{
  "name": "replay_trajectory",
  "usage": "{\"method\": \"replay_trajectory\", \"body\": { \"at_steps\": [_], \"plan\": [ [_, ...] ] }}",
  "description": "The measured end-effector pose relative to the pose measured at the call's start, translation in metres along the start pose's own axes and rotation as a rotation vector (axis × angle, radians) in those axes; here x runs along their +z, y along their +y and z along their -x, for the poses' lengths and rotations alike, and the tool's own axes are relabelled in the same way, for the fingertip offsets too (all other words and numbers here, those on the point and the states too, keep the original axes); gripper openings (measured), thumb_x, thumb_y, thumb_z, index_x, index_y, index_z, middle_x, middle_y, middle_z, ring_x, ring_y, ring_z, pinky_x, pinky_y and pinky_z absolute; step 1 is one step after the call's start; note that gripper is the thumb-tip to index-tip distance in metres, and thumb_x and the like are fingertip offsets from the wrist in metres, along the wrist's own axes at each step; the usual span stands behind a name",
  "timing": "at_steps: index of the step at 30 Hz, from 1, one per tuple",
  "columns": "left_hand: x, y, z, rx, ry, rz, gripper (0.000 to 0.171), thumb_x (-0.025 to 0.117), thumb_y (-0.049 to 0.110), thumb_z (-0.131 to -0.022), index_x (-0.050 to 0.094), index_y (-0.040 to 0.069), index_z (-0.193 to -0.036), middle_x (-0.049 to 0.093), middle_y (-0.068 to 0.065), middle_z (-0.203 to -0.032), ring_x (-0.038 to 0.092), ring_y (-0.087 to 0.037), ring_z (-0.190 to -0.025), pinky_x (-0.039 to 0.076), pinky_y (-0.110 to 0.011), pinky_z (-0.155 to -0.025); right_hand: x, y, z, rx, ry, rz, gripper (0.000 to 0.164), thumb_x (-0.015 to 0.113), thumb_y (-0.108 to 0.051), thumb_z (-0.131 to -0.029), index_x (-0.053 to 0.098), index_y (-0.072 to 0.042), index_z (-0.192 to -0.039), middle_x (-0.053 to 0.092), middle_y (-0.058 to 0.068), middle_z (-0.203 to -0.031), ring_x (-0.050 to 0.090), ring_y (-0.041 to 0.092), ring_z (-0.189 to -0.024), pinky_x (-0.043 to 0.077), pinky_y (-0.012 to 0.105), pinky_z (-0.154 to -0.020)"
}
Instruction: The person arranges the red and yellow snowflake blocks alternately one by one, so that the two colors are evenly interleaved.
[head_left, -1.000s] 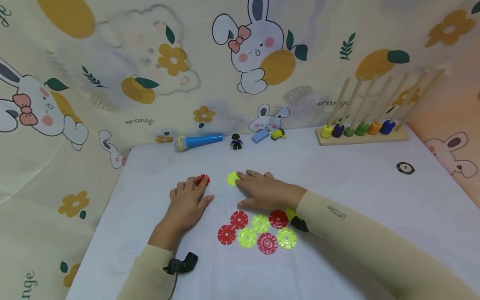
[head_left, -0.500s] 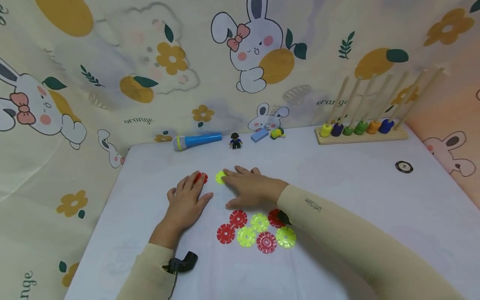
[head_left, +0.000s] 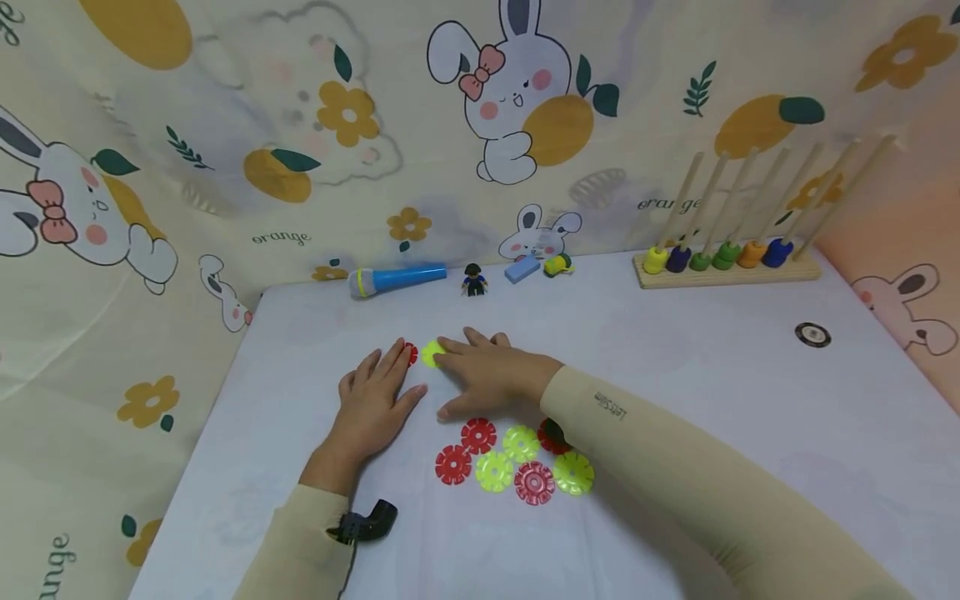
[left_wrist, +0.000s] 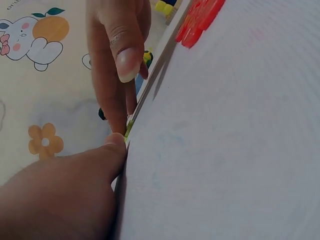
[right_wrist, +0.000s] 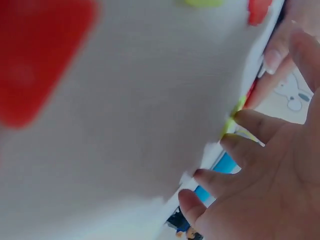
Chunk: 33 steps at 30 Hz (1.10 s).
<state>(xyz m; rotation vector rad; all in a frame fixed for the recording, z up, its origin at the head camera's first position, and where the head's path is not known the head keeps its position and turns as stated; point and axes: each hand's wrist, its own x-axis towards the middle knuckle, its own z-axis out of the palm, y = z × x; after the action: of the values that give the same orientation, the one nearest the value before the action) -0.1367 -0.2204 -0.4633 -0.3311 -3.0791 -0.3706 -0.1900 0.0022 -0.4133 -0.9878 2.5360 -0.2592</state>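
My left hand (head_left: pixel 373 408) lies flat with its fingertips on a red notched disc (head_left: pixel 413 354), which they partly cover. Close to its right, a yellow-green notched disc (head_left: pixel 431 354) sits under the fingertips of my right hand (head_left: pixel 491 375); the fingers are straight and spread. In the right wrist view those fingertips touch the edge of the yellow-green disc (right_wrist: pixel 229 120). Nearer me on the white table lies a cluster of several red discs (head_left: pixel 453 464) and yellow-green discs (head_left: pixel 494 472). One red disc of the cluster is partly hidden by my right wrist.
Along the back edge lie a blue toy microphone (head_left: pixel 397 279), a small toy figure (head_left: pixel 474 281), a blue block (head_left: pixel 522 268) and a yellow-green toy (head_left: pixel 558 266). A wooden peg rack (head_left: pixel 727 273) with coloured beads stands back right, and a black-and-white round chip (head_left: pixel 813 335) lies before it.
My right hand has slid the yellow-green disc leftward, close to the red disc. The left fingers have straightened and stay on the red disc.
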Motion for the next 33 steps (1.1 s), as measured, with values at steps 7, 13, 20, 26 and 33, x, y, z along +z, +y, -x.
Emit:
{"method": "replay_trajectory", "body": {
  "at_steps": [7,13,20,26,33],
  "plan": [
    [0.000,0.000,0.000,-0.008,0.001,-0.005,0.078,0.043,0.065,-0.091,0.021,0.025,-0.154,0.012,0.004,-0.159,0.010,-0.032,-0.142,0.010,-0.061,-0.103,0.001,-0.011,0.002,-0.020,0.045,0.061,0.099,0.053,-0.081,-0.071,0.025,-0.032,-0.152,0.016,0.003,-0.158,0.008,0.031,-0.143,0.015,0.061,-0.106],
    [-0.001,0.000,-0.001,-0.004,-0.002,-0.005,0.078,0.041,0.065,-0.092,0.020,0.024,-0.154,0.012,0.004,-0.159,0.009,-0.033,-0.142,0.009,-0.062,-0.103,0.000,-0.017,0.001,-0.042,0.037,0.095,0.099,0.048,-0.084,-0.072,0.031,-0.026,-0.151,0.017,0.002,-0.158,0.009,0.028,-0.143,0.014,0.058,-0.107],
    [-0.002,0.002,0.000,-0.006,-0.005,-0.002,0.078,0.044,0.063,-0.091,0.021,0.024,-0.154,0.012,0.003,-0.159,0.010,-0.034,-0.142,0.010,-0.061,-0.103,-0.003,-0.016,-0.002,-0.062,0.008,0.028,0.104,0.050,-0.083,-0.071,0.026,-0.023,-0.153,0.018,-0.001,-0.158,0.010,0.023,-0.144,0.015,0.059,-0.107],
    [-0.003,0.002,0.000,-0.002,0.000,-0.006,0.076,0.044,0.062,-0.092,0.021,0.024,-0.154,0.012,0.004,-0.159,0.010,-0.033,-0.141,0.010,-0.061,-0.103,-0.001,-0.012,-0.006,-0.071,0.009,0.013,0.106,0.047,-0.086,-0.069,0.024,-0.025,-0.153,0.016,-0.003,-0.158,0.008,0.023,-0.144,0.016,0.059,-0.107],
    [-0.001,0.001,0.000,-0.015,-0.008,-0.011,0.078,0.042,0.066,-0.091,0.020,0.026,-0.154,0.012,0.006,-0.159,0.009,-0.032,-0.142,0.010,-0.061,-0.103,0.000,-0.011,-0.007,-0.046,0.002,0.029,0.105,0.042,-0.088,-0.069,0.024,-0.028,-0.153,0.009,-0.002,-0.159,0.003,0.028,-0.144,0.012,0.061,-0.107]
  ]
}}
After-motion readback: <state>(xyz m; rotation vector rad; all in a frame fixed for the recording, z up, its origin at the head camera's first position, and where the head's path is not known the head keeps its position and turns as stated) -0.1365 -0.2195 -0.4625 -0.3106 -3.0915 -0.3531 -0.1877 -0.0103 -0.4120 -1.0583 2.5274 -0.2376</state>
